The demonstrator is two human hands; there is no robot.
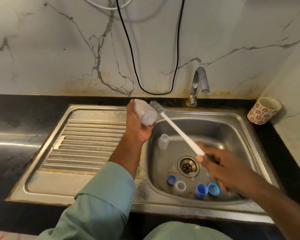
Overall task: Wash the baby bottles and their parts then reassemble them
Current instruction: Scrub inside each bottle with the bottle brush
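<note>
The clear plastic baby bottle (146, 111) lies tilted in the left hand (139, 125), gripped above the steel sink (223, 129) so drips fall into the basin. The right hand (222, 168) clasps the long white bottle brush (177, 130), bristles beside the bottle's side. Another small bottle (163, 141) and blue caps (201, 191) wait near the drain (188, 166).

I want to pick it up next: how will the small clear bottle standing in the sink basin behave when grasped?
The small clear bottle is probably light, since it looks like thin empty plastic. It may be slippery, as the sink basin around it looks wet. Standing upright on a narrow base, it could tip if nudged and then roll toward the drain.
</note>
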